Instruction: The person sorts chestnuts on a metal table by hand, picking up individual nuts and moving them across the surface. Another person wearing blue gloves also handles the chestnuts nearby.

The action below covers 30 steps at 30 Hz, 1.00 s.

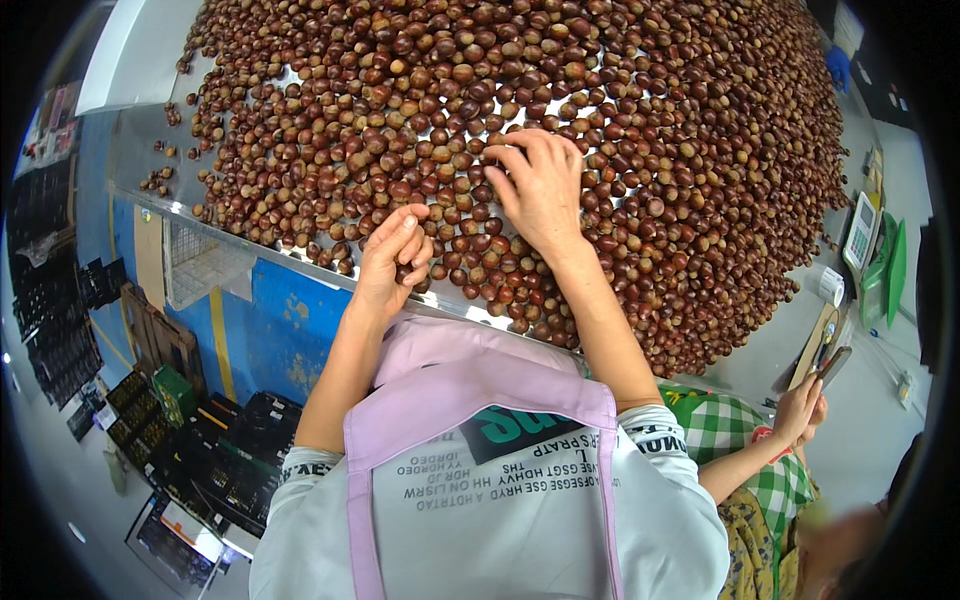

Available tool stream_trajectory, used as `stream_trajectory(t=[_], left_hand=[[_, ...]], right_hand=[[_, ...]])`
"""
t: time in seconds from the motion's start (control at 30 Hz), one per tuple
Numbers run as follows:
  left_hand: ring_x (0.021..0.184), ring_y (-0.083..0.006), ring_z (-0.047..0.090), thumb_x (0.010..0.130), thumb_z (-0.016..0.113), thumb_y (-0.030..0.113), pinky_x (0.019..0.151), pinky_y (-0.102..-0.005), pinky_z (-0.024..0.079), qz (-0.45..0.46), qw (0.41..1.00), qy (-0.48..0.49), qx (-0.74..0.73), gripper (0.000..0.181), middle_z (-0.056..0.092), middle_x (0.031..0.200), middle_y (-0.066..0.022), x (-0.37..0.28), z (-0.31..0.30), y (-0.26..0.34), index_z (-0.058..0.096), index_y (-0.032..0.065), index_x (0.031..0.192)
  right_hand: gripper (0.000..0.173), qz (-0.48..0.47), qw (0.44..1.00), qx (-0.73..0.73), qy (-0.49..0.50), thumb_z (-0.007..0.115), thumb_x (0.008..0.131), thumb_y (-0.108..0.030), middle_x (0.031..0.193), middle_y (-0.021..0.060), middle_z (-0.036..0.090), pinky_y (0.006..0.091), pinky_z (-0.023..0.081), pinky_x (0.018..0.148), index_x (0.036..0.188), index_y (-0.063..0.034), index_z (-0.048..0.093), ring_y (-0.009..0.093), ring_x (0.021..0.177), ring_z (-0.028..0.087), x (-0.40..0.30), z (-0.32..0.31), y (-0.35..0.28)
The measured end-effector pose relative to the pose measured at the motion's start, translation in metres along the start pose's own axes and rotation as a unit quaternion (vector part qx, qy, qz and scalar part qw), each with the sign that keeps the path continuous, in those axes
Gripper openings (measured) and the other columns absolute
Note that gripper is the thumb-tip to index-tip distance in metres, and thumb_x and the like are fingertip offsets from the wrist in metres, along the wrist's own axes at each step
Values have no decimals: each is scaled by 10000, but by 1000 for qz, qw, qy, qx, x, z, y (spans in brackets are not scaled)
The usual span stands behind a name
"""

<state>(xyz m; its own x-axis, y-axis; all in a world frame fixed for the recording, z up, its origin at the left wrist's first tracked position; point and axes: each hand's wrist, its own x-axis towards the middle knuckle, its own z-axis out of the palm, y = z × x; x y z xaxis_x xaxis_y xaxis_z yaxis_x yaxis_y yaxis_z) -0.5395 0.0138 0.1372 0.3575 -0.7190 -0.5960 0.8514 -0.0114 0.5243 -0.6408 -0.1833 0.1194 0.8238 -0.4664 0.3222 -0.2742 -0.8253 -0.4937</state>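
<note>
Brown chestnuts (660,172) lie in a wide heap over a metal-edged table (300,262), thick at the back and right, thinner in front of me. My left hand (397,255) is above the table's near edge, its fingers curled, with a dark chestnut partly visible beneath them; whether the fingers grip it I cannot tell. Farther in, my right hand (540,180) rests over the chestnuts, palm down, fingers spread and bent, the fingertips touching or just above them. What lies under its palm is hidden.
At the right, a co-worker's hands (799,412) hold a phone-like object. Nearby are a scale (860,232), a green tray (889,270) and a white roll (825,285). A blue-gloved hand (838,67) shows at the far right. Black crates (255,442) and a wooden pallet (161,337) stand left below.
</note>
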Motion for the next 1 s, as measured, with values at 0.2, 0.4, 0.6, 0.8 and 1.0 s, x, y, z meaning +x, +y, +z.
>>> stream_trajectory(t=[0.2,0.4,0.6,0.8,1.0], left_hand=[[556,-66,342,961,494,175,378,-167,262,14,998,41,37,161,324,591,43,-5,-5,4,552,67,1064],[554,-60,352,956,500,171,379,-170,258,35,997,56,34,149,337,587,46,-8,-12,5,556,69,1050],[522,-49,359,948,523,176,374,-169,263,65,992,84,69,150,349,556,53,-11,-15,6,574,67,1037],[485,-40,353,938,528,153,368,-174,263,95,986,115,76,121,381,542,48,-16,-18,6,574,69,1011],[511,-55,367,942,517,144,364,-173,262,139,978,146,48,130,351,536,45,-22,-29,9,574,57,1021]], right_hand=[[194,32,996,-75,-27,677,801,-259,1109,4,573,462,247,1018,980,-186,658,213,1159,459,-15,-5,8],[126,63,992,-104,25,680,796,-222,1088,33,571,442,276,986,911,-172,669,241,1141,466,-28,-30,23],[230,-42,997,22,-61,699,761,-240,1128,27,553,463,290,989,971,-161,650,238,1162,443,-39,-15,-28],[323,-49,989,32,-139,711,730,-317,1184,34,531,496,250,1042,1013,-178,640,240,1199,427,-55,-3,-50],[316,3,994,-45,-102,708,724,-268,1182,22,530,477,255,1042,1002,-142,629,218,1181,443,-63,-19,-23]])
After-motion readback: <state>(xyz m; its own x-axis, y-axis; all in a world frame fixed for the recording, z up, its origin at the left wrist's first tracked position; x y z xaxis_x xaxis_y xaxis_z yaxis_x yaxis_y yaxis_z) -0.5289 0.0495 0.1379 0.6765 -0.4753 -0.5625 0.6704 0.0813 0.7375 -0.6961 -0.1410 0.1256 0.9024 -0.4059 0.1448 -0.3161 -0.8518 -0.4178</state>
